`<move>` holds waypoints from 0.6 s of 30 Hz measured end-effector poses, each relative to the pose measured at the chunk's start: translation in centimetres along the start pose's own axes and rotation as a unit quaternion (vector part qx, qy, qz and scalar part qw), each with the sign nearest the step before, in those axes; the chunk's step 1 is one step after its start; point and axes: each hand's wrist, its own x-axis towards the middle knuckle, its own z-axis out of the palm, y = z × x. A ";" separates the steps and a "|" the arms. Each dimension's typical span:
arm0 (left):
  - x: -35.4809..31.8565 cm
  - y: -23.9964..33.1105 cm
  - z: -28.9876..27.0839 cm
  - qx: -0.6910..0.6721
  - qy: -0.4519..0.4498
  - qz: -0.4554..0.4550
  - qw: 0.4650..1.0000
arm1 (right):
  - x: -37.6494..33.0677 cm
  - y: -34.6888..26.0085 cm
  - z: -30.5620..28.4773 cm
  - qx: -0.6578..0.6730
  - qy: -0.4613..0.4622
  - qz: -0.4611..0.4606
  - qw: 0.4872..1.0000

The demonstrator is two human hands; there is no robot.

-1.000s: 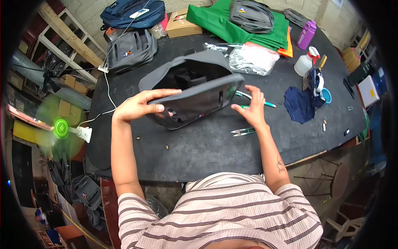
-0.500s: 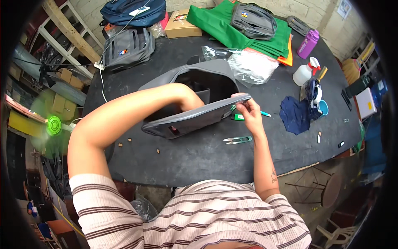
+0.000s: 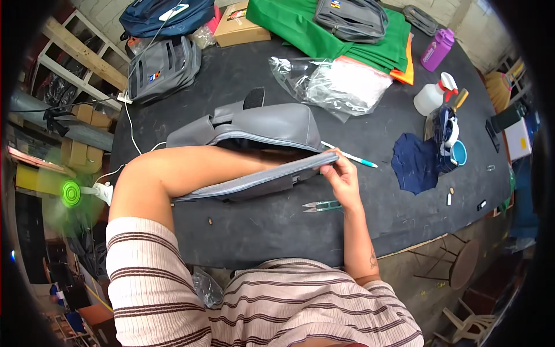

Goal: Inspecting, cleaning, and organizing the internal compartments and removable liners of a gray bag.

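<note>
A grey backpack (image 3: 272, 124) lies open on the black table (image 3: 260, 231). My left forearm (image 3: 214, 165) reaches deep inside the bag, so my left hand is hidden within it. My right hand (image 3: 342, 180) pinches the zipped edge of the bag's front flap (image 3: 254, 184) and holds it up. Small thread snips (image 3: 321, 206) lie on the table just below my right hand. A white pen with a teal tip (image 3: 352, 156) lies beside the bag, just beyond my right hand.
Clear plastic bags (image 3: 335, 84), green cloth (image 3: 324, 29), other grey bags (image 3: 165, 69), a cardboard box (image 3: 240, 26), a purple bottle (image 3: 436, 49), a white spray bottle (image 3: 433, 95) and dark blue cloth (image 3: 416, 162) lie around. A green fan (image 3: 72, 194) stands left.
My left arm went from holding the bag's rim to reaching deep inside the bag. My right hand still holds the flap edge, and the bag now lies flatter.
</note>
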 end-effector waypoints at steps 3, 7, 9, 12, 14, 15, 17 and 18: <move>-0.8 -1.9 -0.2 -0.049 -0.021 0.013 0.998 | 0.3 0.0 -0.4 -0.019 -0.020 0.016 0.999; -2.1 -4.0 0.6 -0.123 -0.027 0.012 0.992 | 1.0 -0.6 -0.3 -0.064 -0.025 0.024 0.997; -3.3 -5.2 1.4 -0.164 -0.032 0.008 0.986 | 1.1 -0.4 -0.1 -0.095 -0.025 0.045 0.994; -3.9 -6.0 2.4 -0.211 -0.026 0.008 0.977 | 1.2 -0.1 1.4 -0.072 -0.012 0.030 0.997; -2.1 -5.2 3.3 -0.236 -0.031 0.018 0.971 | 1.3 -0.4 1.3 -0.124 -0.023 0.005 0.992; -2.0 -5.8 2.2 -0.247 -0.029 0.022 0.968 | 1.2 -0.6 1.4 -0.133 -0.027 0.011 0.991; -2.9 -7.3 0.6 -0.263 -0.033 0.036 0.964 | 1.4 -0.6 1.3 -0.120 -0.020 0.015 0.992; -3.6 -7.9 -0.3 -0.268 -0.036 0.045 0.962 | 1.4 -0.4 1.1 -0.110 0.000 0.026 0.994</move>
